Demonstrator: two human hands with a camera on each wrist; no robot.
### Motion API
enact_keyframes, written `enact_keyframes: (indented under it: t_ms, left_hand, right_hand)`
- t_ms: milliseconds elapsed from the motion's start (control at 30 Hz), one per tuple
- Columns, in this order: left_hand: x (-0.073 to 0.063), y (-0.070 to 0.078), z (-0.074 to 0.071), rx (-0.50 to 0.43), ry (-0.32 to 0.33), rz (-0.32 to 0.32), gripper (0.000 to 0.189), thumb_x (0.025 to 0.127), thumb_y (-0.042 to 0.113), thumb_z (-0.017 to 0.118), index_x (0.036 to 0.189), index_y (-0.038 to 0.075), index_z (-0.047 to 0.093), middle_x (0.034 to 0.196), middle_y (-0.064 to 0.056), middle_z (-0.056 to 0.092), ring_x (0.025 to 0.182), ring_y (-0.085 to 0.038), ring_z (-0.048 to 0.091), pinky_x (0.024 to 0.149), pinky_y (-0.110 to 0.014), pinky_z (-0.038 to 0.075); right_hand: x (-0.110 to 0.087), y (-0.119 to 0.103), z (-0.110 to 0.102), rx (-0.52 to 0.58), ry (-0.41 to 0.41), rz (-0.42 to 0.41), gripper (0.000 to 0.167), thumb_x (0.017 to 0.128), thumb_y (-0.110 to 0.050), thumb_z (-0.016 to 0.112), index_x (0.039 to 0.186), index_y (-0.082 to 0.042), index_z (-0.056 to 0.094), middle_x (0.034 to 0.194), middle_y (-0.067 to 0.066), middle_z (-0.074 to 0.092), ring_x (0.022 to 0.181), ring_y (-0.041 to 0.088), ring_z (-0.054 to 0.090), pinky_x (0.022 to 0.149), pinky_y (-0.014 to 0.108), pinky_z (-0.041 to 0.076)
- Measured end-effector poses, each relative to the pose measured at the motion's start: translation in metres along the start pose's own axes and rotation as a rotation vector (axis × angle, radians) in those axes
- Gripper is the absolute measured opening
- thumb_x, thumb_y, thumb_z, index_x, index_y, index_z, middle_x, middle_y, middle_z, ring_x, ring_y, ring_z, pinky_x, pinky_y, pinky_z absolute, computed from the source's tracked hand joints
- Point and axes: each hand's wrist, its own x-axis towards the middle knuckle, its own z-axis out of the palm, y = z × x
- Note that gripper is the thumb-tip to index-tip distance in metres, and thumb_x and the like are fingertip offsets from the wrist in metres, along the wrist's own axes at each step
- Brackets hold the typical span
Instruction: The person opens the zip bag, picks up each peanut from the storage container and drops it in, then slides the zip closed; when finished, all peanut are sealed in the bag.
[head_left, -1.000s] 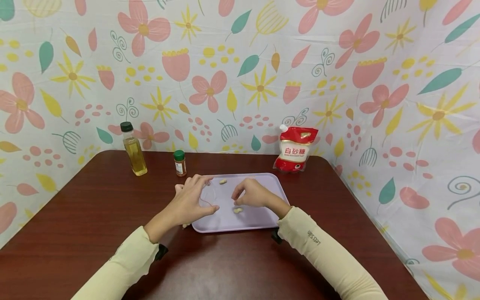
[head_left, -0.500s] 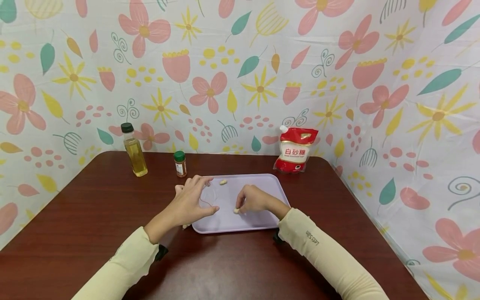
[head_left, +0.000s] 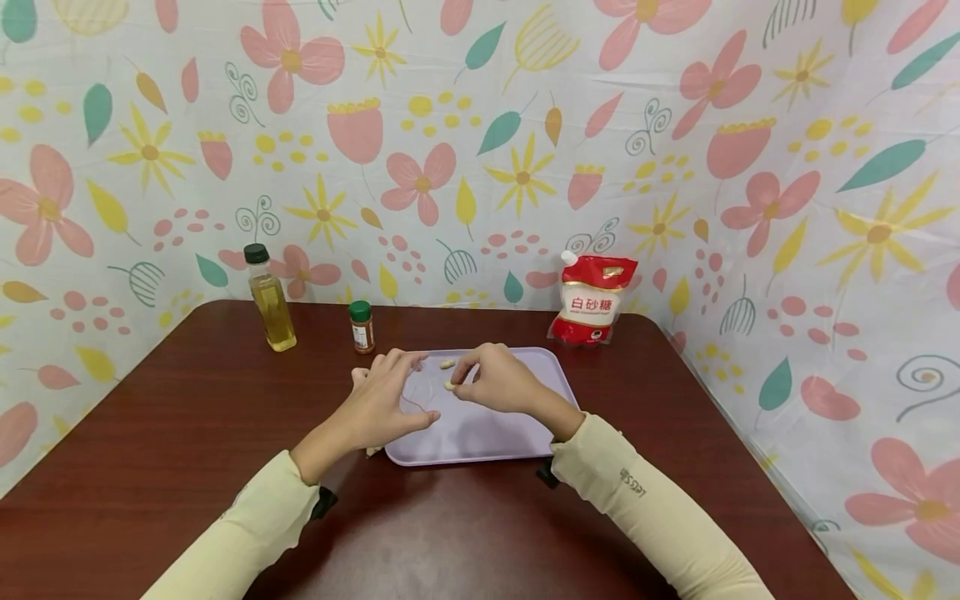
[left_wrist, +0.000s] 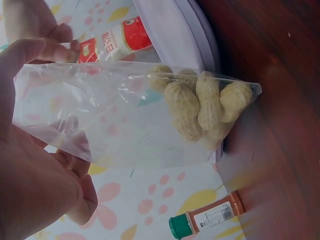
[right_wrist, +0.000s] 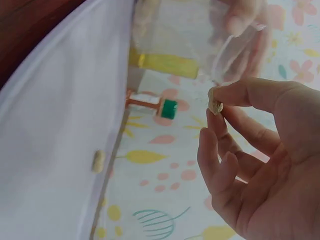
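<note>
My left hand [head_left: 378, 408] holds a clear plastic bag [left_wrist: 112, 120] by its mouth, thumb and fingers spread wide apart. Several unshelled peanuts [left_wrist: 182, 107] lie in the bottom of the bag, beside the edge of the tray. Between thumb and fingertips, my right hand [head_left: 501, 382] pinches one peanut [right_wrist: 215, 101], raised over the tray near the bag's mouth. Another peanut [head_left: 447, 364] lies on the lilac tray [head_left: 480, 446] towards its far edge. In the head view, the left hand hides much of the bag.
An oil bottle [head_left: 272, 308] stands at the back left of the brown table [head_left: 150, 433], with a green-capped spice jar [head_left: 362, 327] to its right. A red and white sugar pouch [head_left: 591, 300] stands at the back right. Patterned cloth hangs behind.
My right hand has picked up the peanut from the tray's near part and carried it up and left towards the bag. The left hand has stayed in place.
</note>
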Motion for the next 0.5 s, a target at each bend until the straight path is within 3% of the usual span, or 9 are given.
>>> enact_keyframes:
  t_ms: [133, 300, 500]
  left_hand:
    - [0.0, -0.001, -0.001, 0.004, 0.004, -0.005, 0.078, 0.078, 0.044, 0.079, 0.142, 0.011, 0.048, 0.12, -0.002, 0.053, 0.106, -0.022, 0.047, 0.076, -0.045, 0.027]
    - [0.0, -0.004, -0.001, 0.0, 0.014, -0.004, 0.078, 0.078, 0.041, 0.08, 0.141, 0.009, 0.049, 0.119, -0.002, 0.052, 0.107, -0.023, 0.048, 0.076, -0.046, 0.027]
    - [0.0, -0.004, -0.002, -0.022, 0.008, -0.002, 0.074, 0.078, 0.042, 0.079, 0.138, 0.011, 0.05, 0.122, -0.003, 0.052, 0.106, -0.023, 0.047, 0.075, -0.045, 0.027]
  right_hand:
    - [0.002, -0.013, -0.003, 0.03, 0.044, -0.021, 0.005, 0.082, -0.015, 0.077, 0.078, -0.016, 0.076, 0.09, -0.004, 0.074, 0.051, 0.008, 0.059, 0.048, 0.027, 0.048]
    - [0.009, -0.03, -0.001, 0.046, 0.009, -0.041, 0.004, 0.084, -0.014, 0.075, 0.08, -0.014, 0.077, 0.08, -0.007, 0.071, 0.054, 0.009, 0.06, 0.05, 0.027, 0.049]
    - [0.021, -0.046, 0.005, 0.022, -0.037, -0.057, 0.004, 0.084, -0.011, 0.074, 0.085, -0.013, 0.078, 0.087, -0.005, 0.072, 0.059, 0.006, 0.06, 0.054, 0.024, 0.049]
